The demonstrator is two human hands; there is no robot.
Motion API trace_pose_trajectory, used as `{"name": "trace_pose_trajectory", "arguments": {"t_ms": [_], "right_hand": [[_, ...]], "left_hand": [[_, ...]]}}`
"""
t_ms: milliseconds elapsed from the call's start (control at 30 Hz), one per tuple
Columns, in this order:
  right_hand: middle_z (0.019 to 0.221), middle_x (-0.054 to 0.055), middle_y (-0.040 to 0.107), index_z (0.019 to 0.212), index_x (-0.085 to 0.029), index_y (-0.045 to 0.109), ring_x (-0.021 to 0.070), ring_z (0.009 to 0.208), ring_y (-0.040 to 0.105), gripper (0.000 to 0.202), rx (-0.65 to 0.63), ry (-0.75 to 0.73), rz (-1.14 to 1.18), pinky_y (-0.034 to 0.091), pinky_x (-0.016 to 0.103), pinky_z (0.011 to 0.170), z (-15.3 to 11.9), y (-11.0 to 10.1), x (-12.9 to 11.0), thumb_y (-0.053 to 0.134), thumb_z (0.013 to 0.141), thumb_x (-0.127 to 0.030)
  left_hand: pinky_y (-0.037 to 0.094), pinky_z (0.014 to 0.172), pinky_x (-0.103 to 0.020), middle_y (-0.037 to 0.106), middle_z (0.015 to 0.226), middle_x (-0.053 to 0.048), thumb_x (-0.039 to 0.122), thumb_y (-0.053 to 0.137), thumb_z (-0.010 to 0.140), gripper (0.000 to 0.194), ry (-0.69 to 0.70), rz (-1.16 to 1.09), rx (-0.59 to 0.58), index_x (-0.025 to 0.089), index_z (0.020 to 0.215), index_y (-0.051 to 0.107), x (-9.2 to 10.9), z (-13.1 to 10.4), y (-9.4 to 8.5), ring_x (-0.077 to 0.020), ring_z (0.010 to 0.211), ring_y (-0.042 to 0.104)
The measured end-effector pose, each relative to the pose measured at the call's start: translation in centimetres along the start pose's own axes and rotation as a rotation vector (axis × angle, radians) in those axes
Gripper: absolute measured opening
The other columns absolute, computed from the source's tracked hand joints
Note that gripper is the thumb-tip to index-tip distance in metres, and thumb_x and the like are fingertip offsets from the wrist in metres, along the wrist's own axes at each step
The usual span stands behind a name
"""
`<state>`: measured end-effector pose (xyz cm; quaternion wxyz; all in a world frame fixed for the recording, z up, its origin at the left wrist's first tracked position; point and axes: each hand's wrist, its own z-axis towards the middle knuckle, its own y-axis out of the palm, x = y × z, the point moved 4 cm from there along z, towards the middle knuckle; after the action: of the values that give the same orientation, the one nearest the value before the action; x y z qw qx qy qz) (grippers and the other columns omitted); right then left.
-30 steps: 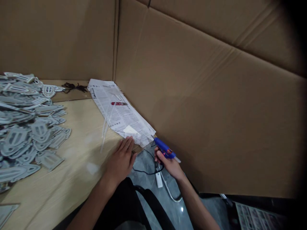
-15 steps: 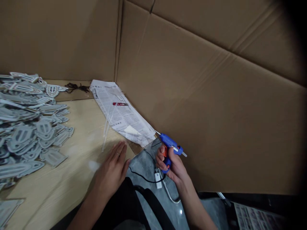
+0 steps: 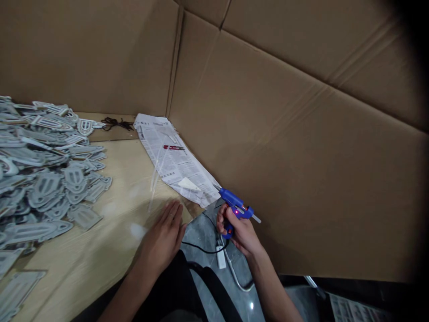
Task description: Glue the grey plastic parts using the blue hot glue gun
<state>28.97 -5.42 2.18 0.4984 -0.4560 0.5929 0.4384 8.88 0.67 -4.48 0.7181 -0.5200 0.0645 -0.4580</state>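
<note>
My right hand grips a blue hot glue gun, its nozzle pointing up and left over the corner of a newspaper sheet. A clear glue stick pokes out of its rear, and a small red light glows on its side. My left hand lies flat at the table's edge, fingers out, holding nothing. On the newspaper rest red-handled snips and a whitish triangular scrap. Clear glue sticks lie across the newspaper's edge onto the tabletop.
Many grey flat cut-out pieces are heaped on the left of the pale wooden table. A dark bundled cord lies behind. Tall cardboard walls enclose the back and right. A black cable and white power strip are below.
The view has shifted slightly, so the table things sit a little farther right. The glue gun has turned a little in my right hand, and its red light now shows. My left hand stays flat.
</note>
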Motion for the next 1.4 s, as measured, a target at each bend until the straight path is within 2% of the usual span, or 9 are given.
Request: {"name": "trace_pose_trajectory", "arguments": {"t_ms": [100,200,333,467,800,1067,1200,1300,1400], "right_hand": [[0.072,-0.002,0.053,0.092,-0.020,0.053,0.0128,0.062,0.050,0.030,0.166,-0.172,-0.508,0.041,0.025,0.062,0.7,-1.9,0.3,0.062,0.095,-0.048],[0.083,0.000,0.055,0.090,-0.020,0.050,0.0155,0.072,0.052,0.016,0.221,-0.357,-1.026,0.041,0.027,0.069,1.3,-3.5,0.8,0.056,0.096,-0.034],[0.097,0.005,0.056,0.101,-0.019,0.051,0.0172,0.077,0.056,0.010,0.181,-0.290,-1.504,0.040,0.027,0.068,2.5,-5.1,2.6,0.043,0.096,-0.016],[0.107,0.007,0.057,0.112,-0.020,0.052,0.0181,0.086,0.061,0.015,0.103,-0.181,-1.806,0.040,0.026,0.066,3.7,-5.2,4.4,0.045,0.099,-0.015],[0.114,0.010,0.059,0.120,-0.020,0.048,0.0208,0.094,0.066,0.018,0.102,-0.045,-1.931,0.050,0.028,0.070,4.7,-4.0,7.1,0.044,0.103,-0.016],[0.108,0.008,0.063,0.109,-0.020,0.049,0.0191,0.092,0.067,0.013,0.062,-0.049,-1.940,0.048,0.026,0.069,2.9,-4.4,6.8,0.045,0.101,-0.010],[0.107,0.007,0.062,0.108,-0.020,0.049,0.0185,0.091,0.067,0.011,0.129,-0.048,-1.934,0.046,0.025,0.066,2.8,-4.7,5.9,0.045,0.102,-0.011],[0.109,0.008,0.062,0.111,-0.020,0.049,0.0183,0.092,0.067,0.010,0.152,-0.060,-1.922,0.046,0.024,0.066,3.7,-3.9,4.8,0.044,0.104,-0.016],[0.115,0.010,0.062,0.117,-0.020,0.049,0.0200,0.098,0.068,0.015,0.071,-0.078,-1.950,0.047,0.026,0.068,4.8,-2.6,4.4,0.044,0.104,-0.017]], "left_hand": [[0.040,0.119,-0.049,0.049,0.154,-0.021,0.036,0.041,0.102,0.054,0.019,0.011,0.007,0.005,0.145,0.051,0.5,1.3,-0.2,-0.0315,0.144,0.045],[0.033,0.123,-0.051,0.043,0.158,-0.019,0.035,0.039,0.103,0.055,0.072,0.003,-0.029,0.005,0.148,0.047,1.3,3.2,0.0,-0.0309,0.150,0.036],[0.029,0.123,-0.055,0.051,0.153,-0.018,0.036,0.039,0.103,0.052,0.059,-0.003,-0.099,0.007,0.143,0.055,1.5,4.6,1.1,-0.0326,0.151,0.033],[0.029,0.122,-0.055,0.056,0.148,-0.019,0.040,0.039,0.103,0.052,0.002,0.011,-0.115,0.007,0.136,0.061,1.1,4.2,1.5,-0.0334,0.148,0.039],[0.029,0.123,-0.056,0.058,0.146,-0.017,0.036,0.043,0.102,0.049,-0.038,0.019,-0.100,0.010,0.138,0.061,0.1,3.2,1.0,-0.0338,0.145,0.043],[0.029,0.122,-0.058,0.059,0.145,-0.016,0.037,0.043,0.101,0.047,-0.035,0.017,-0.091,0.012,0.136,0.062,-0.1,3.2,1.2,-0.0343,0.144,0.044],[0.030,0.121,-0.057,0.059,0.146,-0.016,0.037,0.043,0.101,0.048,-0.032,0.022,-0.115,0.010,0.137,0.061,0.0,3.3,1.1,-0.0341,0.145,0.043],[0.030,0.122,-0.056,0.059,0.146,-0.016,0.035,0.044,0.101,0.047,-0.044,0.025,-0.124,0.010,0.136,0.061,0.1,3.4,1.0,-0.0337,0.145,0.043],[0.031,0.122,-0.055,0.059,0.146,-0.015,0.034,0.045,0.101,0.045,-0.056,0.030,-0.123,0.011,0.136,0.062,0.3,3.4,0.9,-0.0333,0.145,0.044]]}}
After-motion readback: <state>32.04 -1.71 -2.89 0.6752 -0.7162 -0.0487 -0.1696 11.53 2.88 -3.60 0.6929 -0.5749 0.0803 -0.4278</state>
